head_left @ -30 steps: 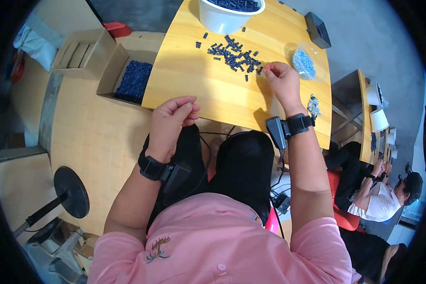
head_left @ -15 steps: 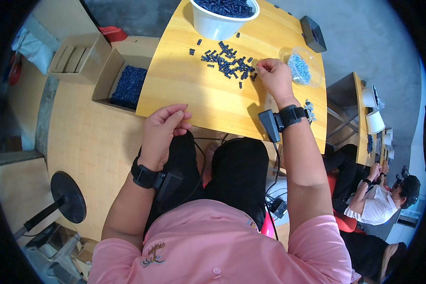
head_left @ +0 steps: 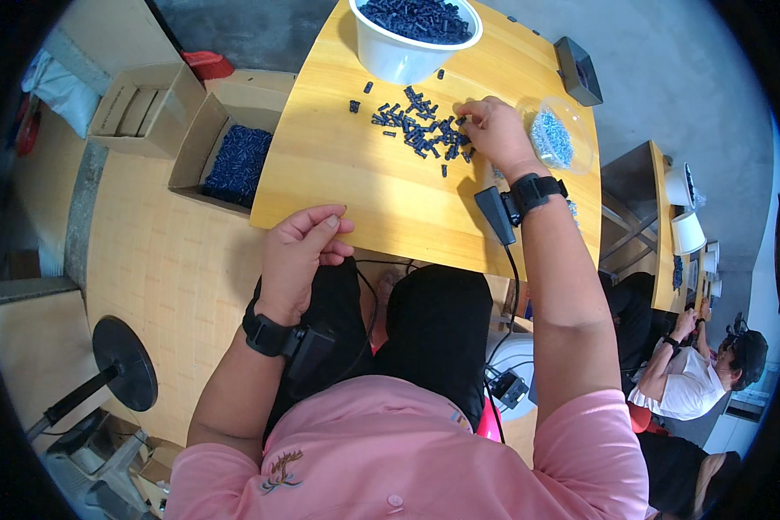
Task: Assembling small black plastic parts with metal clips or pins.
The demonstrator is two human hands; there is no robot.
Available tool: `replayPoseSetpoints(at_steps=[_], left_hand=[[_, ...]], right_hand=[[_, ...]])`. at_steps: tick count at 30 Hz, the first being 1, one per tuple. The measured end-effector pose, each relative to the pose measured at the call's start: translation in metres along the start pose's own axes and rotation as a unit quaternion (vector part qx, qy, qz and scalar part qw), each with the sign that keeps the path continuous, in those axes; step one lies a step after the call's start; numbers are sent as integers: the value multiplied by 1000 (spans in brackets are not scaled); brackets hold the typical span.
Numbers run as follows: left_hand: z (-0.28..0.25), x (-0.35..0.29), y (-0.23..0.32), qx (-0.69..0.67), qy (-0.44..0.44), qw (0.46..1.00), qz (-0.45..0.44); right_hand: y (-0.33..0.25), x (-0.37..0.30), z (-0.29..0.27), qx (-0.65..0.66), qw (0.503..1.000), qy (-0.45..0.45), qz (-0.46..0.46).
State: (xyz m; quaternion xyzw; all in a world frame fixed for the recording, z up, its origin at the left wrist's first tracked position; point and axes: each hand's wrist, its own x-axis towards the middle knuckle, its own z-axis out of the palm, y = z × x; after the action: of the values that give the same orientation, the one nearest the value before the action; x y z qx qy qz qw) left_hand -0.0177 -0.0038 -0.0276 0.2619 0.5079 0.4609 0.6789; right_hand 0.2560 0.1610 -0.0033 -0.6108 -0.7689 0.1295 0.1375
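A loose pile of small dark plastic pieces, short and peg-like, lies on the wooden table. At the pile's right edge my right hand has its thumb and fingertips pinched on a small dark piece. My left hand hovers by the table's near edge, thumb against the curled fingers. Whatever sits in that pinch, if anything, is too small to make out. Right of my right hand stands a clear plastic tub with small shiny metal parts. Both wrists wear black straps with a small device.
A white bucket full of dark pieces stands at the table's far side, and a black tray at the far right. Left of the table, an open cardboard box holds more pieces. A co-worker sits at another table on the right.
My right hand has moved slightly up and left, its fingertips now on a dark piece at the pile's edge. My left hand is nearly unchanged. The view has shifted slightly.
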Motion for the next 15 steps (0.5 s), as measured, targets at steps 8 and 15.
replayPoseSetpoints(at_steps=[8, 15], left_hand=[[2, 0, 2, 13, 0, 1000, 0], [15, -12, 0, 28, -26, 999, 10]], right_hand=[[-3, -1, -5, -56, 998, -40, 7], [-45, -70, -23, 40, 987, 66, -141]])
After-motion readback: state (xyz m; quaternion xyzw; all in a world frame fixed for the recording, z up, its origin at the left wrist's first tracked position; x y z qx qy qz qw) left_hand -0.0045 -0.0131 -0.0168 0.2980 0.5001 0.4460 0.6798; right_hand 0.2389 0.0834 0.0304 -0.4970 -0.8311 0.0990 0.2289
